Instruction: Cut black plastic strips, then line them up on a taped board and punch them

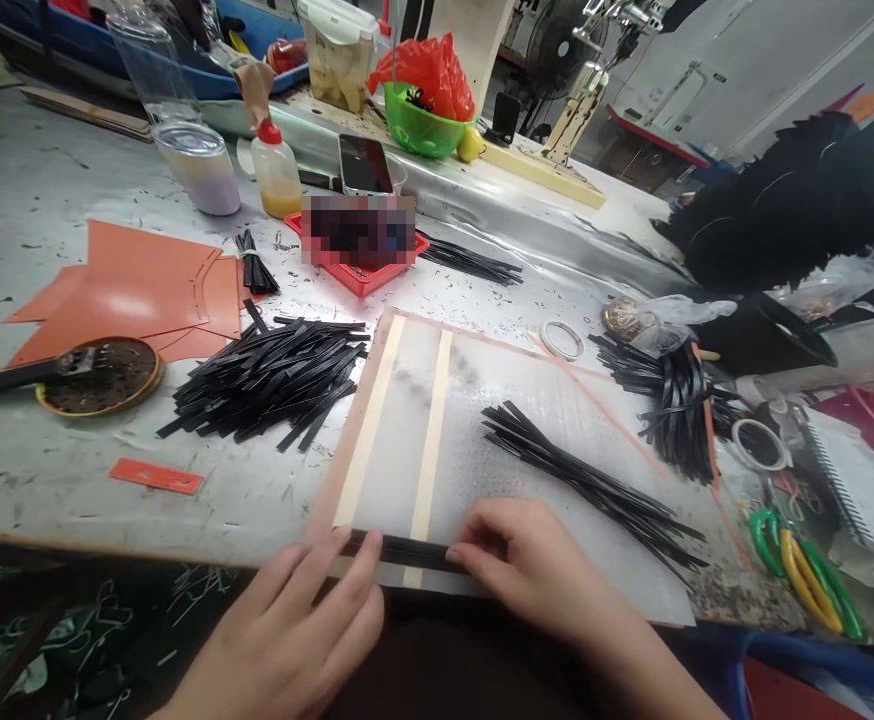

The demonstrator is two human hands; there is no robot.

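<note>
A black strip [414, 550] lies crosswise near the front edge of a pale translucent board [474, 450], over two cream tape lines [429, 450]. My left hand [302, 620] rests its spread fingertips on the strip's left end. At its right end, my right hand [523, 550] has thumb and fingers pinched on the strip. Right of the tape lines lies a loose bundle of long black strips [587, 480]. A big pile of short black strips [272, 380] sits left of the board.
Green and yellow-handled scissors [804, 570] lie at the right edge beside a spiral notebook [857, 480]. At the left are a brush [17, 375] on a round dish [107, 380] and orange sheets [137, 290]. A red tray [362, 280] stands farther back.
</note>
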